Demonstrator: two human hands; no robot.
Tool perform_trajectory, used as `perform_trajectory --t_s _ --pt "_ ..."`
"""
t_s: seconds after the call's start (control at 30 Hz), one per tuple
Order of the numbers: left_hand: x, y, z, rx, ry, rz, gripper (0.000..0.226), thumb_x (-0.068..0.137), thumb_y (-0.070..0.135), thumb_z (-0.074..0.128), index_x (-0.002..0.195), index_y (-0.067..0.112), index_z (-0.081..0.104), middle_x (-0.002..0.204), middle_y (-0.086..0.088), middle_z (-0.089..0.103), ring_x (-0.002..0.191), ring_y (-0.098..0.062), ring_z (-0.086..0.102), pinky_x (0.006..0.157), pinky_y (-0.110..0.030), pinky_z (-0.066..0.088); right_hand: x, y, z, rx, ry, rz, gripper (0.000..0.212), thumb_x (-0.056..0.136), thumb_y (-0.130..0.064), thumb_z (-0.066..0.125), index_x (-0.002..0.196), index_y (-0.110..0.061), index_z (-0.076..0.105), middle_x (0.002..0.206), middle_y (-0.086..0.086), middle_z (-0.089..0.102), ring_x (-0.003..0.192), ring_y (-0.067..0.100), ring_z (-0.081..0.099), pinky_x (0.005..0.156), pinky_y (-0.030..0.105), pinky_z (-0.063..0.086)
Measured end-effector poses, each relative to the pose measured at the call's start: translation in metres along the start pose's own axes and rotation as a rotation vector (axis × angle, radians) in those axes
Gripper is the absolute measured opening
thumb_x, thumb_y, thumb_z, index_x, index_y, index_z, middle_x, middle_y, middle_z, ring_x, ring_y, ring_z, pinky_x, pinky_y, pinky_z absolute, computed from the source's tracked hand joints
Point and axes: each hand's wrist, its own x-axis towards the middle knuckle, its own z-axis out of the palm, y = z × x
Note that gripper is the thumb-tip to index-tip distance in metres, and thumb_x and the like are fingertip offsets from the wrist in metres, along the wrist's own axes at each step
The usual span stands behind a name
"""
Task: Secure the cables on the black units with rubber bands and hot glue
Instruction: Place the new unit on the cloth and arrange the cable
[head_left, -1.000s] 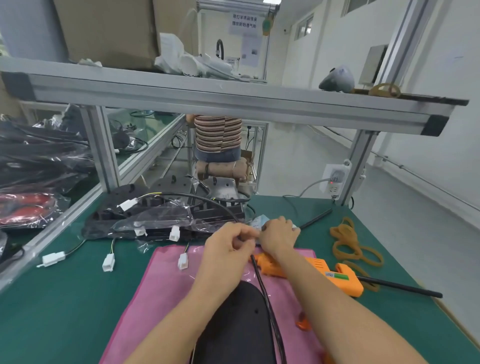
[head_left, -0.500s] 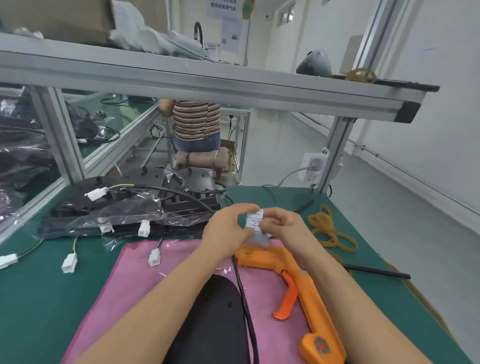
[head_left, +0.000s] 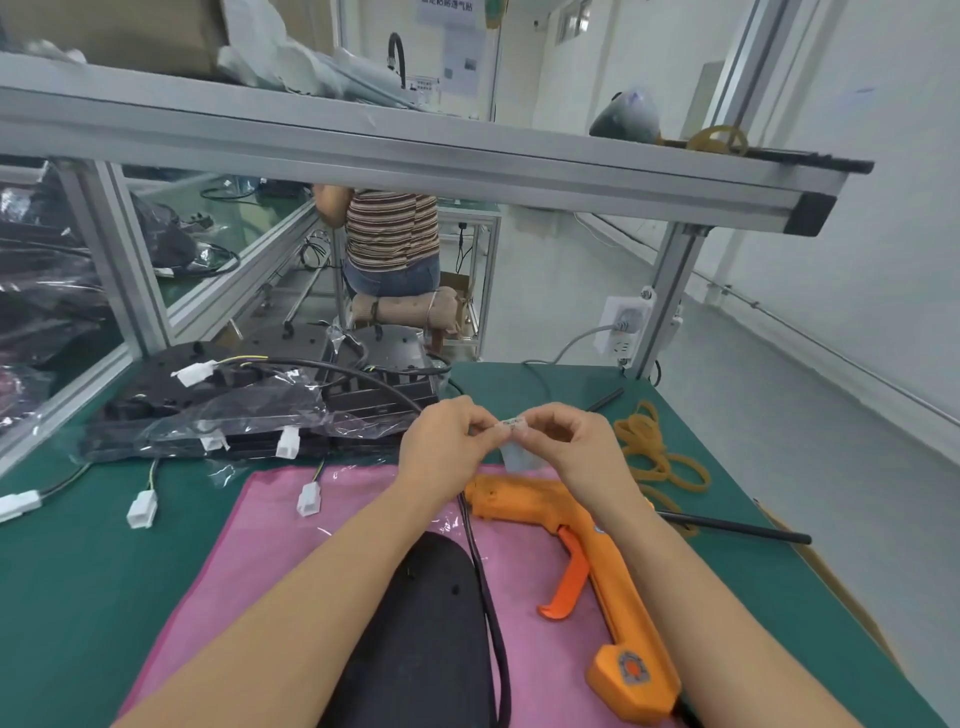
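Head cam, looks fwd/down, close over green bench (head_left: 78, 571).

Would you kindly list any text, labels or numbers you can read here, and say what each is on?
None is legible.
Small white tag pinched by left hand and right hand: print too blurred.
Wall notices: characters too small.
Glue gun emblem: no readable text.

Probably a factory assembly line; aluminium-frame workbench (head_left: 467, 171), green mat (head_left: 78, 571), seated worker (head_left: 392, 234)

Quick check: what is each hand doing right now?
Left hand: pinches one end of the small white connector.
Right hand: pinches the other end of the same connector.
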Motion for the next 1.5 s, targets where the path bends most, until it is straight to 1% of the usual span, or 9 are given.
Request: perform_trajectory --t_s 0.23,0.4,0.6,0.7,0.87,1.0,1.13,1.37,1.5 --pt "-0.001 -0.005 0.002 0.183 -0.065 0.109 0.030 0.092 0.042 0.059 0.079 0.016 0.070 0.068 0.009 0.045 0.071 -0.012 0.048 0.063 -0.029 0.031 -0.006 0.005 -0.001 -0.259 0.104 -0.150 0.010 0.082 -0.018 0.075 0.073 -0.022 0.072 0.078 -0.003 0.062 0.073 0.006 0.055 0.068 0.021 0.043" --pt "-0.003 -0.010 -0.001 0.335 -0.147 0.168 0.024 0.090 0.041 0.061 0.085 0.019 0.070 0.080 0.010 0.050 0.085 -0.015 0.055 0.068 -0.029 0.033 -0.011 0.002 -0.004 0.116 0.437 0.097 0.016 0.086 -0.016 0.070 0.071 -0.022 0.071 0.075 -0.005 0.071 0.077 0.011 0.061 0.072 0.022 0.050" --pt "-0.004 -0.014 -0.002 0.363 -0.177 0.250 0.027 0.091 0.043 0.059 0.091 0.019 0.071 0.081 0.005 0.054 0.084 -0.018 0.056 0.065 -0.029 0.028 -0.014 -0.004 0.003 -0.468 0.061 0.132 0.020 0.080 -0.028 0.074 0.099 -0.025 0.073 0.094 -0.005 0.062 0.091 0.015 0.058 0.093 0.040 0.044" --pt "-0.005 -0.014 -0.004 0.366 -0.197 0.300 0.029 0.091 0.044 0.060 0.087 0.018 0.072 0.079 0.007 0.053 0.077 -0.016 0.054 0.067 -0.028 0.023 -0.013 -0.008 0.003 -0.571 0.012 0.063 0.005 0.080 -0.029 0.072 0.084 -0.026 0.074 0.077 -0.015 0.056 0.085 0.013 0.055 0.089 0.049 0.041" --pt "-0.005 -0.018 -0.003 0.347 -0.194 0.275 0.030 0.089 0.044 0.063 0.078 0.017 0.070 0.075 0.006 0.054 0.069 -0.011 0.046 0.079 -0.031 0.032 -0.014 -0.007 0.003 -0.698 0.020 -0.111 0.014 0.084 -0.024 0.065 0.071 -0.028 0.067 0.077 -0.011 0.055 0.088 0.014 0.053 0.076 0.033 0.025" --pt "-0.006 -0.022 -0.002 0.332 -0.194 0.264 0.030 0.088 0.042 0.064 0.075 0.015 0.070 0.075 0.004 0.056 0.067 -0.012 0.047 0.089 -0.036 0.034 -0.015 -0.005 -0.006 -0.558 0.087 -0.072 0.029 0.089 -0.020 0.060 0.067 -0.036 0.052 0.080 -0.013 0.053 0.089 0.011 0.049 0.076 0.033 0.020" --pt "-0.005 -0.021 -0.001 0.343 -0.200 0.294 0.029 0.090 0.042 0.062 0.077 0.017 0.070 0.077 0.004 0.057 0.065 -0.011 0.042 0.087 -0.036 0.032 -0.012 -0.002 -0.005 -0.667 -0.048 -0.026 0.014 0.087 -0.033 0.065 0.100 -0.033 0.069 0.092 -0.011 0.056 0.095 0.009 0.051 0.080 0.034 0.022" --pt "-0.003 -0.023 0.001 0.362 -0.189 0.301 0.034 0.090 0.045 0.060 0.077 0.015 0.070 0.074 0.006 0.053 0.065 -0.013 0.043 0.082 -0.033 0.028 -0.009 0.002 0.002 -0.732 -0.054 -0.121 0.019 0.084 -0.031 0.068 0.068 -0.038 0.060 0.077 -0.013 0.056 0.086 0.009 0.052 0.076 0.033 0.020" --pt "-0.005 -0.020 -0.002 0.491 -0.259 0.310 0.030 0.088 0.047 0.061 0.084 0.019 0.071 0.080 0.007 0.055 0.073 -0.015 0.050 0.078 -0.031 0.023 -0.012 -0.008 -0.012 -0.184 0.166 0.129 0.019 0.089 -0.017 0.065 0.072 -0.024 0.065 0.080 -0.011 0.065 0.082 0.007 0.060 0.084 0.032 0.047"
